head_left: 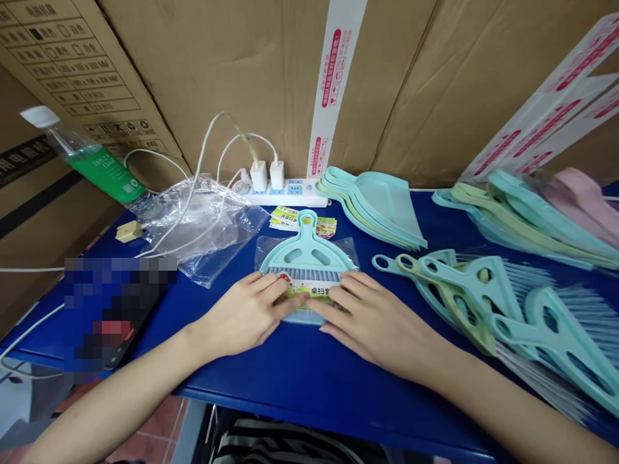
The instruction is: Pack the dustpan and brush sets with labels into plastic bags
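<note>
A mint-green brush and dustpan set point(306, 248) lies upright to the view on the blue table, on or inside clear plastic. Its grey-blue bristles point toward me, with a printed label card point(314, 290) across them. My left hand point(246, 312) rests at the set's left side, fingers bent, thumb on the card. At the right side my right hand point(372, 319) has its fingertips on the card and plastic edge, fingers somewhat apart. Both thumbs nearly meet at the card's middle. Neither hand lifts the set; both press it from above.
Stacked dustpans point(382, 203) stand behind right, loose brushes point(488, 290) at right, and bagged dustpans point(532, 212) beyond. Label cards point(284, 218) lie behind the set. Crumpled plastic bags point(193, 219), a bottle point(97, 164), a power strip point(290, 192) with cables and a blurred dark object point(120, 309) are left and back.
</note>
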`<state>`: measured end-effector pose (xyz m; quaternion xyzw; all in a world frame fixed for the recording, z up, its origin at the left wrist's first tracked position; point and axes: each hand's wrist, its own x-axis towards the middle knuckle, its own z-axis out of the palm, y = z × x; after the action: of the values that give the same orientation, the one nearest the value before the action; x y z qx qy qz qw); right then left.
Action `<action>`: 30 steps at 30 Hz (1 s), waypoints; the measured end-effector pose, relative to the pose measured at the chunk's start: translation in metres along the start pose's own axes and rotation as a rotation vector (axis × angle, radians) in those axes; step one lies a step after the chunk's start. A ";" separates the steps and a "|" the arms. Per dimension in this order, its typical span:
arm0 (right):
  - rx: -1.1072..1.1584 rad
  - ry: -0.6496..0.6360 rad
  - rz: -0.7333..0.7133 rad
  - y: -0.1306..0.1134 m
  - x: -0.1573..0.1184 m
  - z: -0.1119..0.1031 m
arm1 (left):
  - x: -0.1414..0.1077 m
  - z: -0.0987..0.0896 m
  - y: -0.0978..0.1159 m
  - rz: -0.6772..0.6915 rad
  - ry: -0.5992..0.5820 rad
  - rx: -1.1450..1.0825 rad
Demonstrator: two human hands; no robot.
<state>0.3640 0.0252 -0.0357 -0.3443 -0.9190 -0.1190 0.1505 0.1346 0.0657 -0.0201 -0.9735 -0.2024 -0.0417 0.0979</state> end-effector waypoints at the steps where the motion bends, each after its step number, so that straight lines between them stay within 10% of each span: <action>1: 0.007 0.008 0.006 0.000 0.000 0.001 | 0.000 0.001 0.000 0.000 0.001 -0.003; 30: 0.022 -0.020 0.151 0.012 -0.007 -0.022 | -0.006 -0.018 -0.019 -0.126 -0.060 -0.166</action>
<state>0.3815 0.0228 -0.0163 -0.4120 -0.8932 -0.0937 0.1536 0.1202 0.0770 0.0000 -0.9645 -0.2618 -0.0350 0.0080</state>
